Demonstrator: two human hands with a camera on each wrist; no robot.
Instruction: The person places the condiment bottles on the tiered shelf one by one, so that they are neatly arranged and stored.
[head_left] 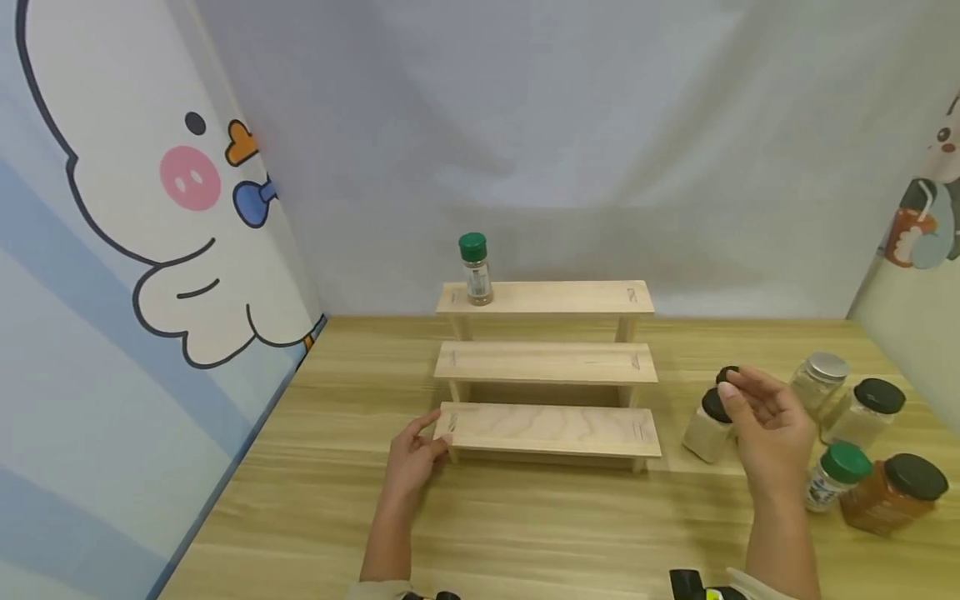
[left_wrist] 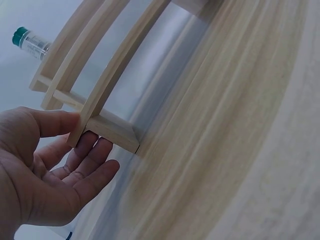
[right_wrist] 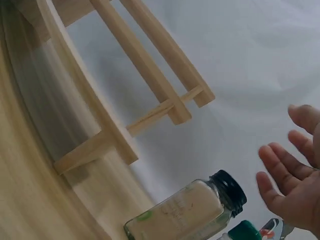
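A three-step wooden shelf rack (head_left: 546, 362) stands on the table. At the left end of its lowest step, my left hand (head_left: 412, 454) grips the board; in the left wrist view its fingers (left_wrist: 97, 150) curl about the board's end. A green-capped spice bottle (head_left: 478, 279) stands at the left of the top step. My right hand (head_left: 776, 429) hovers, fingers loosely bent and holding nothing, beside a glass jar with a black lid (head_left: 708, 429). Another black lid (head_left: 726, 375) shows just behind, partly hidden by that hand. In the right wrist view the fingers are apart from the pale-filled jar (right_wrist: 182, 212).
Right of my right hand stand a silver-lidded jar (head_left: 819, 379), a black-lidded jar (head_left: 866, 412), a green-capped bottle (head_left: 836, 475) and a reddish-brown jar with a black lid (head_left: 892, 492). A pale curtain (head_left: 570, 150) hangs behind the rack; a cartoon-printed panel (head_left: 112, 400) borders the left.
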